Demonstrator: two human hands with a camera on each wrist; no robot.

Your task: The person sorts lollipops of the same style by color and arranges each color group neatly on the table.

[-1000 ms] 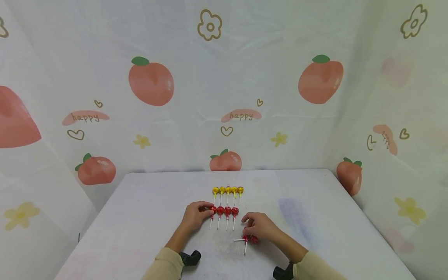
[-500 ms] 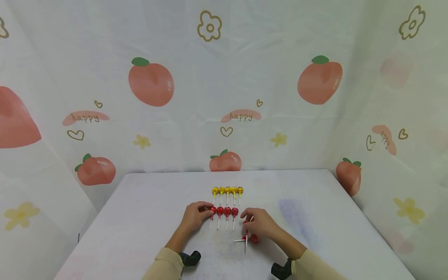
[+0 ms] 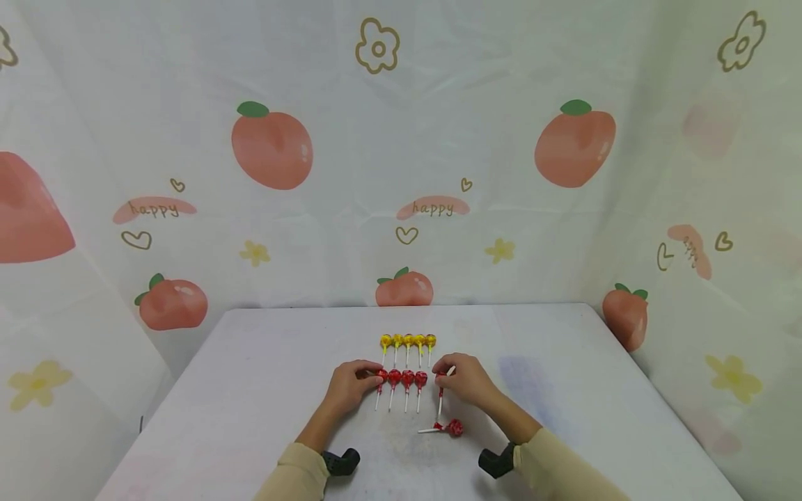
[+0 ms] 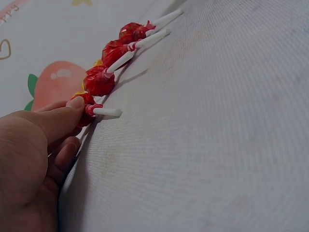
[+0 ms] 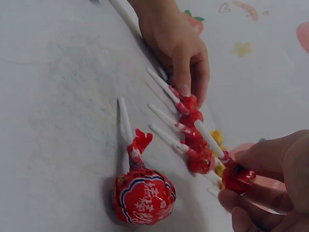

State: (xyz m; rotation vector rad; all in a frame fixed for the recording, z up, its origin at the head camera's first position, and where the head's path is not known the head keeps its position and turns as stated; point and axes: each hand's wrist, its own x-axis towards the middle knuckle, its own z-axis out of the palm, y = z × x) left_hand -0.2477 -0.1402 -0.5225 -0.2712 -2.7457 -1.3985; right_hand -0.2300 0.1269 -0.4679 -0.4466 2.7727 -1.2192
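My left hand (image 3: 349, 385) pinches the head of the leftmost red lollipop (image 4: 87, 107) in a row of several red lollipops (image 3: 407, 378), their sticks pointing toward me. Thumb and fingers of my right hand (image 3: 470, 381) hold another red lollipop (image 5: 236, 178) by its wrapped head, just right of that row. Its white stick (image 5: 208, 137) hangs toward the near side. One more red lollipop (image 5: 145, 195) lies on the table below the right hand, stick pointing left in the head view.
Behind the red row lies a row of several yellow lollipops (image 3: 409, 339). Everything rests on a white table (image 3: 269, 348) backed by a fruit-print curtain (image 3: 351, 139). Black wrist devices (image 3: 341, 462) sit at both cuffs.
My right hand has lifted a red lollipop off the pair at the near right and carried it away from me, up beside the red row's right end. The left hand stays put.
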